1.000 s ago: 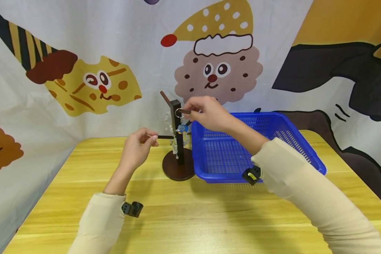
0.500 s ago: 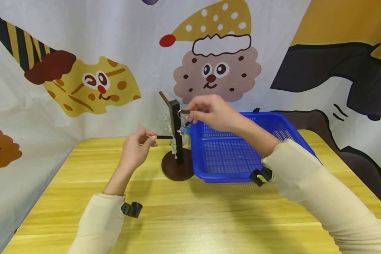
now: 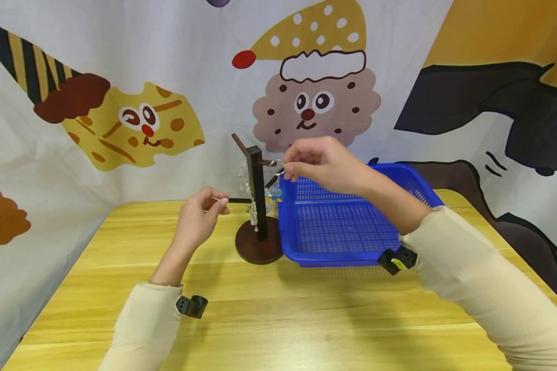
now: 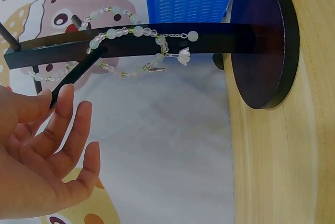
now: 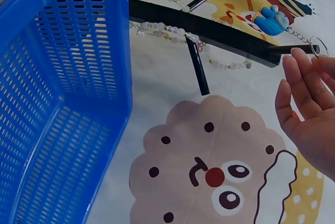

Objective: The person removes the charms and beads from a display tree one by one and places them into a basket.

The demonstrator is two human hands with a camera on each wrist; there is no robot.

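A dark wooden stand [image 3: 257, 190] with a round base [image 3: 259, 247] and several side pegs stands on the table. My left hand [image 3: 198, 219] pinches the end of one lower peg [image 4: 78, 72] between thumb and finger. Thumb and fingers of my right hand [image 3: 322, 164] pinch the metal ring [image 5: 319, 45] of a keychain, right at the tip of an upper peg [image 5: 293, 49]. The keychain's blue figure charm [image 5: 272, 21] dangles from a short chain. Pale beaded bracelets [image 4: 118, 33] hang on the lower pegs, one with a white flower charm [image 4: 183, 56].
A blue plastic basket [image 3: 288, 255] with perforated walls sits just right of the stand, under my right forearm. The wooden table [image 3: 260, 319] stretches in front of both. Behind stands a white cloth [image 3: 223, 62] printed with cartoon figures.
My right hand has moved right along the upper peg, drawing the keychain ring from near the post out to the peg's tip. The left hand keeps its hold on the lower peg.
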